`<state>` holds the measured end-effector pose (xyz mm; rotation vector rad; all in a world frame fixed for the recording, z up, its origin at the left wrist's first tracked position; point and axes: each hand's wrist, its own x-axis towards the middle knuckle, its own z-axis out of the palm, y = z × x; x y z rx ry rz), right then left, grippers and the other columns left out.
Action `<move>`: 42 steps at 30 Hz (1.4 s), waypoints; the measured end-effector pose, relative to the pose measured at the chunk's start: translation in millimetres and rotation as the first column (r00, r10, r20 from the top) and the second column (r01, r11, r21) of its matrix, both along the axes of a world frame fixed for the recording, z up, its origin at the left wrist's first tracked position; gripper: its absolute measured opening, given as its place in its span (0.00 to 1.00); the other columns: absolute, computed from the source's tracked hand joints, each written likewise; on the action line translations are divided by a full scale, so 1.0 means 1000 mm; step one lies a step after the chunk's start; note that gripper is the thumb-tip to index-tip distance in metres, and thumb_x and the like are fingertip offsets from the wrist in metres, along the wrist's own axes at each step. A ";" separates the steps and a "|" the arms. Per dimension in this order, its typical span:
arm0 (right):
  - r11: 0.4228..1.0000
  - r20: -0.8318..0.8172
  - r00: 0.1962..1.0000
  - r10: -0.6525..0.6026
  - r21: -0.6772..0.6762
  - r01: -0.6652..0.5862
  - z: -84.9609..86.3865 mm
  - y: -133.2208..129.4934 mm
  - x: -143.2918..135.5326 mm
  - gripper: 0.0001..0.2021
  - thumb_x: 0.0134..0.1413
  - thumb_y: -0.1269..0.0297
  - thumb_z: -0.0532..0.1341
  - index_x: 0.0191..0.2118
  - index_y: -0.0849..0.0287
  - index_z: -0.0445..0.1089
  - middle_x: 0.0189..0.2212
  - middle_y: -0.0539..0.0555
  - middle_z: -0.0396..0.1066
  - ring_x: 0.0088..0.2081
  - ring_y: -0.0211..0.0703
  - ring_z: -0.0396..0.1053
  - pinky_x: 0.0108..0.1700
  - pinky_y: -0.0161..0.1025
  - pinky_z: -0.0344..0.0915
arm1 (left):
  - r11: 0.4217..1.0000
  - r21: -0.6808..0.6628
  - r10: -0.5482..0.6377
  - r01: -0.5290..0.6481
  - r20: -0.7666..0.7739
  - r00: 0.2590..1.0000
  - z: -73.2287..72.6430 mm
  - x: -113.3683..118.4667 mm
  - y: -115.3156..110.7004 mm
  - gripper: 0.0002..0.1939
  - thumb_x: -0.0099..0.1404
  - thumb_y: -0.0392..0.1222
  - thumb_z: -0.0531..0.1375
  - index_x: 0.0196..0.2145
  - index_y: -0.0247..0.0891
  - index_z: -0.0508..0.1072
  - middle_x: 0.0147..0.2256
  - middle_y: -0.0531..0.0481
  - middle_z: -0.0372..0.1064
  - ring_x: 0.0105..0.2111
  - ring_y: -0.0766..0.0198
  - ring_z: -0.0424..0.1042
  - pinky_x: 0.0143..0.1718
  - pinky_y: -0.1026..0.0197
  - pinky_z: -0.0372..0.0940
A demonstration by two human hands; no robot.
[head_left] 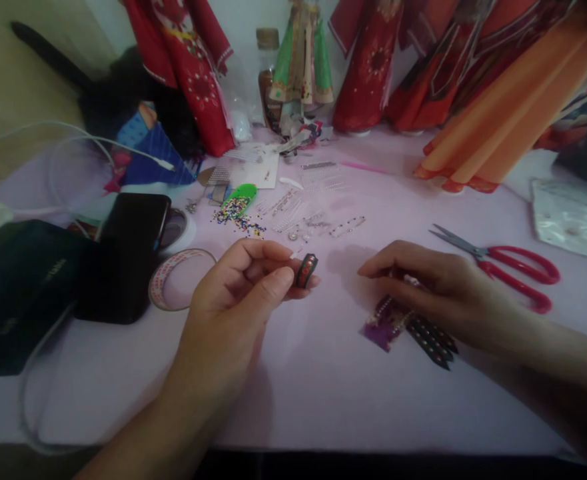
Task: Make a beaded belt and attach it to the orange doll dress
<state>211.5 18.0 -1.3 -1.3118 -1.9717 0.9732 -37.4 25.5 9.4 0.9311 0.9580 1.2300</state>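
Observation:
My left hand (243, 287), just left of the middle, pinches a small curled dark band (306, 270) with red decoration and shiny studs between thumb and fingers. A tiny pale sliver shows above its fingertips. To the right, my right hand (423, 280) is low over the table, its index finger and thumb slightly apart and its other fingers partly hidden. Beneath it lie a purple piece with beaded trim (380, 330) and several dark studded strips (430, 343). Whether the hidden fingers touch these pieces is unclear.
Red-handled scissors (516, 260) lie at right. At left are a tape roll (176, 280), a black phone-like slab (128, 257) and a dark green pouch (23, 293). Farther back, loose beads (238, 213) surround a green dish (246, 193), near dressed figures (368, 67) and a bottle (268, 80).

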 end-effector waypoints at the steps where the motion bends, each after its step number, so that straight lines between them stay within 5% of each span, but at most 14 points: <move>1: 0.994 0.068 0.998 0.020 0.102 -0.027 -0.002 -0.001 -0.001 0.08 0.69 0.66 0.59 0.47 0.57 0.76 0.41 0.56 0.74 0.40 0.43 0.74 0.40 0.39 0.72 | 1.000 -0.004 0.007 -0.007 -0.005 1.000 0.000 0.000 0.000 0.05 0.63 0.30 0.66 0.35 0.39 0.78 0.31 0.54 0.78 0.33 0.67 0.80 0.38 0.66 0.75; 5: 0.940 0.276 0.957 0.086 0.297 -0.170 -0.010 -0.005 -0.005 0.12 0.72 0.67 0.55 0.52 0.58 0.75 0.45 0.61 0.74 0.45 0.49 0.73 0.47 0.46 0.73 | 1.000 -0.014 0.019 -0.020 -0.031 0.999 0.002 0.001 0.000 0.06 0.63 0.30 0.65 0.34 0.39 0.78 0.31 0.54 0.77 0.32 0.67 0.79 0.38 0.65 0.75; 12: 0.895 0.469 0.876 0.116 0.333 -0.296 -0.012 -0.009 -0.008 0.13 0.69 0.67 0.57 0.51 0.64 0.75 0.46 0.66 0.73 0.44 0.56 0.72 0.44 0.55 0.75 | 1.000 -0.008 0.020 -0.020 -0.051 0.998 0.003 0.001 0.000 0.05 0.62 0.30 0.65 0.35 0.39 0.77 0.31 0.53 0.77 0.34 0.65 0.79 0.38 0.64 0.75; 22: 0.820 0.610 0.785 0.105 0.393 -0.415 -0.014 -0.010 -0.009 0.14 0.66 0.64 0.59 0.51 0.67 0.74 0.45 0.69 0.72 0.41 0.58 0.71 0.41 0.53 0.74 | 0.999 0.004 0.035 -0.035 -0.099 0.994 0.003 0.001 -0.001 0.05 0.62 0.31 0.65 0.35 0.39 0.77 0.31 0.53 0.77 0.34 0.63 0.79 0.39 0.62 0.75; 27: 0.839 0.552 0.825 0.118 0.389 -0.380 -0.014 -0.011 -0.010 0.14 0.65 0.68 0.60 0.54 0.65 0.73 0.47 0.66 0.72 0.43 0.57 0.71 0.44 0.53 0.74 | 1.000 -0.002 0.022 -0.022 -0.078 0.997 0.003 0.001 -0.001 0.05 0.63 0.30 0.65 0.35 0.38 0.77 0.31 0.53 0.78 0.34 0.65 0.79 0.39 0.64 0.75; 34: 0.985 0.157 0.987 0.045 0.161 -0.070 -0.008 -0.004 -0.014 0.07 0.66 0.72 0.59 0.42 0.56 0.75 0.40 0.53 0.72 0.37 0.40 0.72 0.39 0.37 0.70 | 1.000 -0.001 -0.011 0.011 -0.036 0.999 0.004 0.000 -0.001 0.05 0.64 0.29 0.64 0.35 0.37 0.76 0.31 0.53 0.78 0.34 0.66 0.80 0.39 0.65 0.75; 37: 0.994 0.133 0.991 -0.001 0.107 -0.013 -0.007 0.001 -0.015 0.06 0.63 0.73 0.61 0.39 0.55 0.74 0.36 0.50 0.72 0.33 0.37 0.70 0.34 0.36 0.67 | 1.000 0.006 -0.028 0.028 -0.032 0.999 0.003 0.000 0.000 0.05 0.64 0.29 0.64 0.36 0.38 0.76 0.32 0.53 0.79 0.35 0.66 0.80 0.40 0.64 0.75; 42: 0.976 0.221 0.975 0.033 0.203 -0.080 -0.012 0.004 -0.020 0.06 0.66 0.70 0.59 0.39 0.57 0.73 0.36 0.53 0.71 0.36 0.41 0.70 0.38 0.39 0.66 | 1.000 0.005 -0.023 0.023 -0.039 0.999 0.004 0.000 -0.001 0.05 0.64 0.30 0.64 0.35 0.38 0.76 0.32 0.53 0.78 0.34 0.64 0.80 0.41 0.61 0.76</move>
